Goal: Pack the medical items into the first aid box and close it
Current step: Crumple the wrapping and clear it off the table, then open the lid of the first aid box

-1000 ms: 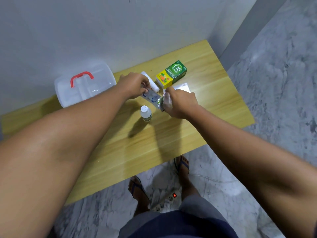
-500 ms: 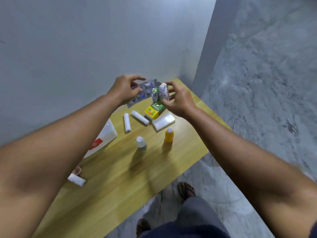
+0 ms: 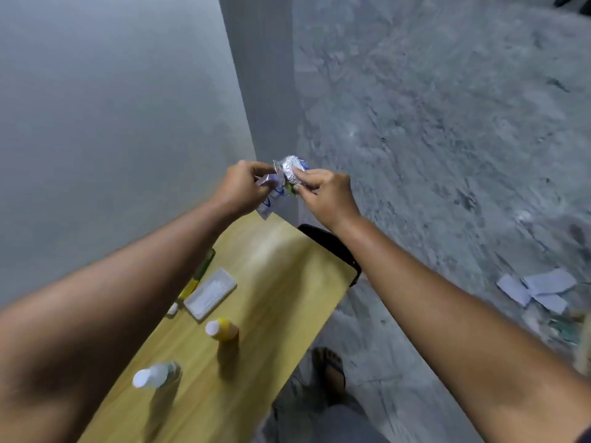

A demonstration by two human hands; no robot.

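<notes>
Both hands are raised above the far end of the wooden table [image 3: 281, 282]. My left hand [image 3: 241, 187] pinches a silver and blue blister strip [image 3: 271, 196] that hangs down. My right hand [image 3: 323, 193] grips a crumpled silver foil pill strip [image 3: 291, 167] touching the blister strip. On the table stand a yellow bottle [image 3: 222, 329] and a clear bottle with a white cap [image 3: 156, 375]. A white flat packet [image 3: 211, 292] lies beyond them, beside a green and yellow box [image 3: 200, 276] partly hidden by my left arm. The first aid box is out of view.
A grey wall fills the left side and a marble floor the right. A black object [image 3: 329, 247] sits at the table's far right edge. Loose papers [image 3: 537, 289] lie on the floor at right. A sandalled foot [image 3: 329, 369] stands beside the table.
The view has swung right and up, so the first aid box and rolls have left the frame. Both hands have lifted the two strips higher and farther from the table.
</notes>
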